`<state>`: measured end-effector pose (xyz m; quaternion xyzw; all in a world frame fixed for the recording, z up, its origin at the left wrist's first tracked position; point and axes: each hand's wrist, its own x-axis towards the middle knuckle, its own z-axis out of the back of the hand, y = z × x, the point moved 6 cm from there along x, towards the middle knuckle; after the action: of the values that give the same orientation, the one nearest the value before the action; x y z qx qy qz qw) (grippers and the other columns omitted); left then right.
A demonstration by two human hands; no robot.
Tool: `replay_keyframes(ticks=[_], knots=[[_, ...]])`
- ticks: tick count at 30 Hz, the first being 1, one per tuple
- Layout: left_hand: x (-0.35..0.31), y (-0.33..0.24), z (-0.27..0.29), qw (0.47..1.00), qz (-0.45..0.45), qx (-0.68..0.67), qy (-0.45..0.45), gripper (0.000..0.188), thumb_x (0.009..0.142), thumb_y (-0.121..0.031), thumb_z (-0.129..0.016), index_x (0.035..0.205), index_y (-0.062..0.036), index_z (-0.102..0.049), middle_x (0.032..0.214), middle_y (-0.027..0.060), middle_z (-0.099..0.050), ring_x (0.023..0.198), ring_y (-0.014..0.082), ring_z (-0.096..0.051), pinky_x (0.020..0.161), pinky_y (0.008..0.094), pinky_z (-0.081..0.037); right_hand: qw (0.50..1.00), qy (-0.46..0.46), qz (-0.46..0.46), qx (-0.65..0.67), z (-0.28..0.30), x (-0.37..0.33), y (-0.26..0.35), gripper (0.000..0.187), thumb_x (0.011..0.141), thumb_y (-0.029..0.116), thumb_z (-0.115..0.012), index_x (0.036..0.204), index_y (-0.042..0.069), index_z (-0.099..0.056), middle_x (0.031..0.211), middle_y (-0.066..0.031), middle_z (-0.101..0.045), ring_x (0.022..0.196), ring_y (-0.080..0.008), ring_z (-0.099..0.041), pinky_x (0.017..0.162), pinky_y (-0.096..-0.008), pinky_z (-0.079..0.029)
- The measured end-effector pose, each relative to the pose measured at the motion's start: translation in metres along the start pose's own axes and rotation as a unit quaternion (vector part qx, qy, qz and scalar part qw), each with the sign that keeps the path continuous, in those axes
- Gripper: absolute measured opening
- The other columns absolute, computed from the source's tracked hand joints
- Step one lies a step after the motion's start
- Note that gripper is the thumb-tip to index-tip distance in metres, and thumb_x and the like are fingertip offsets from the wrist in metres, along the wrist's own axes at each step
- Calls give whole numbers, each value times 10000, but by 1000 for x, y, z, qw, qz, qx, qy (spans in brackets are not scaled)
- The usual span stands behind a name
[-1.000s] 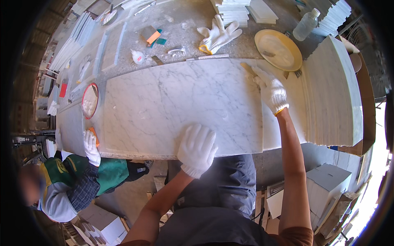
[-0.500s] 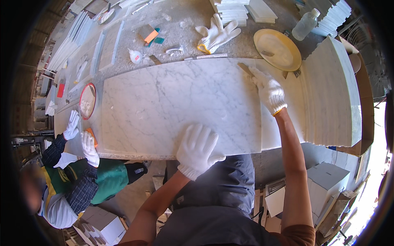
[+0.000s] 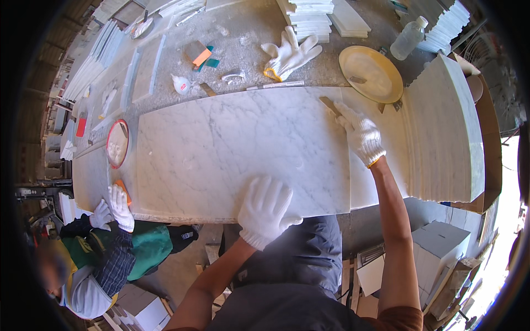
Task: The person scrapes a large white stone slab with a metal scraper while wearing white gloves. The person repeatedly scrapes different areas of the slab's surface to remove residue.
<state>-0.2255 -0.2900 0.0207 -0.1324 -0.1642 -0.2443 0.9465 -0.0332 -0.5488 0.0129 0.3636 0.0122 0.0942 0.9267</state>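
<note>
Your gloved right hand (image 3: 361, 132) closes around a flat scraper (image 3: 329, 106), the fingers gathered along it so the blade points forward and left, probably for control over its angle; you cannot tell from here whether its tip touches the stone. The veined marble slab (image 3: 243, 149) lies below that grip and stretches away to its left. Your left hand (image 3: 266, 208) holds nothing: it rests palm down at the slab's near edge, thumb set apart from the fingers, likely to steady the stone and brace you. Just beyond the scraper, to its right, the yellow dish (image 3: 396, 77) of white material seems placed for an easy reach. The spare glove (image 3: 291, 58) lies farther ahead and left of the grip, off the slab.
</note>
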Motion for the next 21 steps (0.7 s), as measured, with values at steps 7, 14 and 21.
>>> replay_keyframes(ticks=[7,14,21], knots=[[-1,-2,3,1000,-11,11,-12,812,1019,-827,-443,1184,-88,-735,1243,149,-653,1228,423,-624,1090,637,-524,1000,-7,-2,19,-4,1,-2,439,1108,221,-629,1518,68,-663,1248,-163,-780,1116,-312,-729,991,-393,-545],[2,-2,3,999,-21,15,-31,818,1025,-819,-438,1159,-64,-723,1198,158,-653,1191,436,-629,1058,644,-531,999,-18,36,-11,-3,-3,0,440,1105,189,-634,1529,75,-656,1176,-164,-789,1055,-304,-730,968,-385,-554],[0,0,1,1000,-13,-7,-14,818,1016,-821,-459,1197,-70,-729,1241,152,-651,1224,428,-623,1072,643,-528,1000,3,4,6,-6,-13,-6,458,1103,176,-643,1549,72,-635,1244,-195,-799,1081,-302,-777,986,-388,-572]])
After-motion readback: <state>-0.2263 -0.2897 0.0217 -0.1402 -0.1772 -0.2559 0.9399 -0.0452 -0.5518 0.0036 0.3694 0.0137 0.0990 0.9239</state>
